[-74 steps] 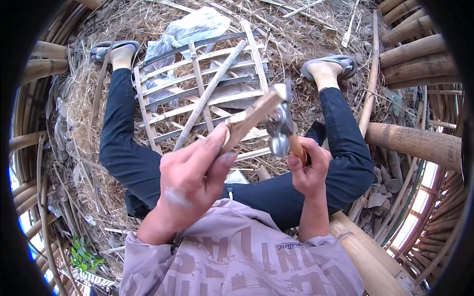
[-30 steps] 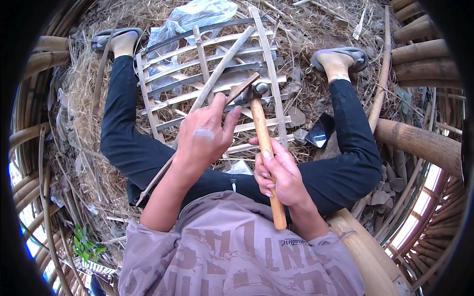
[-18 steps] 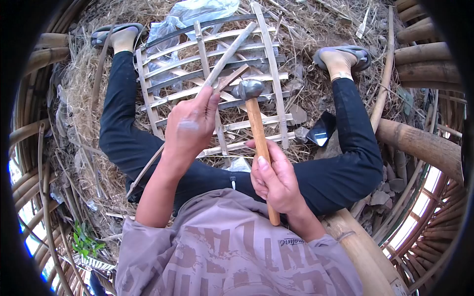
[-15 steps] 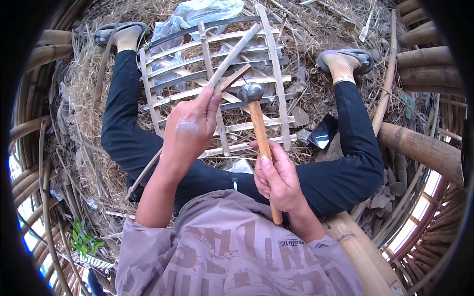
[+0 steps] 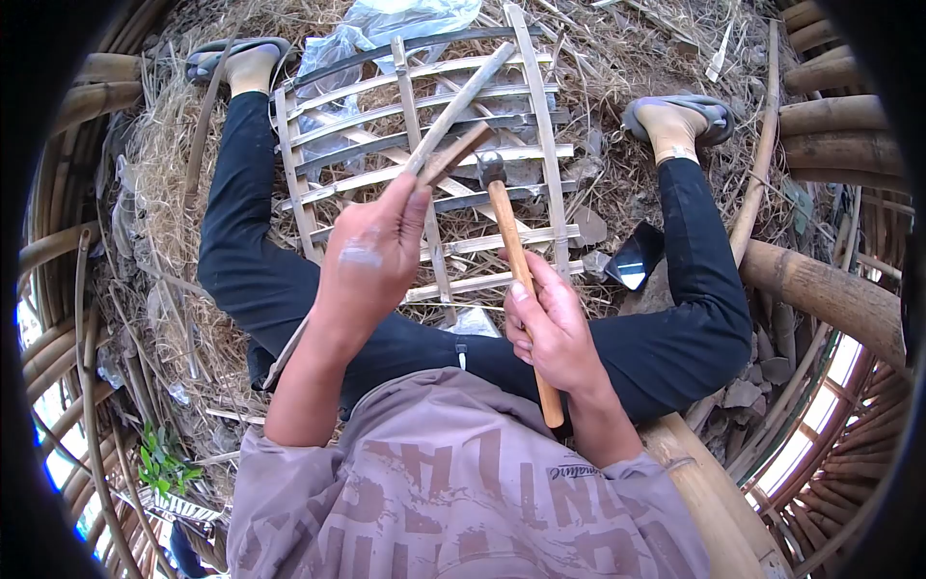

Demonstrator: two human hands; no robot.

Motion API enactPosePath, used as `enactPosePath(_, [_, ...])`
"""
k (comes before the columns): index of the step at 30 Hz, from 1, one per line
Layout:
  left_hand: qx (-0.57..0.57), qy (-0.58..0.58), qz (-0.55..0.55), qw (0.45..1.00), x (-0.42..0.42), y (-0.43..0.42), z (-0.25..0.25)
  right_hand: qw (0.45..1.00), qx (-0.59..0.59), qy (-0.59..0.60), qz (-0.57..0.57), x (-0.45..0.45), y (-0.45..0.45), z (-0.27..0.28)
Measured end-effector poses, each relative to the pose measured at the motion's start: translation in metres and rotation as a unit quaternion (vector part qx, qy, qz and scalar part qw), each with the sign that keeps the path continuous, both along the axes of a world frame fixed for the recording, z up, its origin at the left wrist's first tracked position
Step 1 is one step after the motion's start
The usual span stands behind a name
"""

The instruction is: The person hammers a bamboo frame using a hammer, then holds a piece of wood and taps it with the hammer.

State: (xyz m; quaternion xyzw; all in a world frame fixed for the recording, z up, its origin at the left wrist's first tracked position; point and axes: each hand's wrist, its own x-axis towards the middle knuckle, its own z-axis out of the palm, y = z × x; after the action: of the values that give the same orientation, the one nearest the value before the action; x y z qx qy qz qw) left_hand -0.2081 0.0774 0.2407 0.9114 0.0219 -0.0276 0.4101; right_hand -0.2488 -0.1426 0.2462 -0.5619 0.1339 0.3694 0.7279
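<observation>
My left hand [image 5: 371, 256] is closed around a long, slender pale stick [image 5: 463, 104], which slants up to the right and shows again below the wrist. A short brown strip of wood [image 5: 455, 154] juts from the same grip, crossing the stick near my thumb. In my right hand [image 5: 550, 323] is a hammer, its wooden handle [image 5: 509, 227] gripped around the lower half. The metal hammer head [image 5: 490, 168] is up, close to the end of the brown strip; whether they touch I cannot tell. Beyond both hands lies a lattice of split bamboo slats [image 5: 542, 145].
A dark phone [image 5: 634, 257] lies right of the lattice, by my leg. Clear plastic sheeting [image 5: 386, 24] sits at the lattice's far edge. Straw covers the ground between my spread legs. Thick bamboo poles [image 5: 820, 289] stand at the right, with more poles at the left.
The hammer has shifted slightly right and its head has turned and risen a little. My right hand has moved slightly right and up. My left hand keeps its hold.
</observation>
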Motion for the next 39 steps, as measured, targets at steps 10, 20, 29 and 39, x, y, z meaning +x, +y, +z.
enactPosePath(10, [0.065,-0.031,-0.028,0.997,-0.005,-0.01,-0.022,0.998,-0.051,-0.036,0.015,0.0,-0.004,-0.007])
enactPosePath(20, [0.066,0.024,-0.027,0.997,-0.002,-0.016,-0.02,0.998,-0.06,-0.028,0.015,-0.003,-0.011,-0.013])
enactPosePath(29, [0.051,0.035,-0.017,0.998,0.002,-0.011,-0.03,1.0,-0.026,-0.006,0.01,-0.008,-0.007,-0.021])
enactPosePath(39, [0.082,0.03,-0.004,0.996,0.008,-0.003,-0.044,0.983,-0.102,-0.148,0.033,-0.011,-0.01,-0.028])
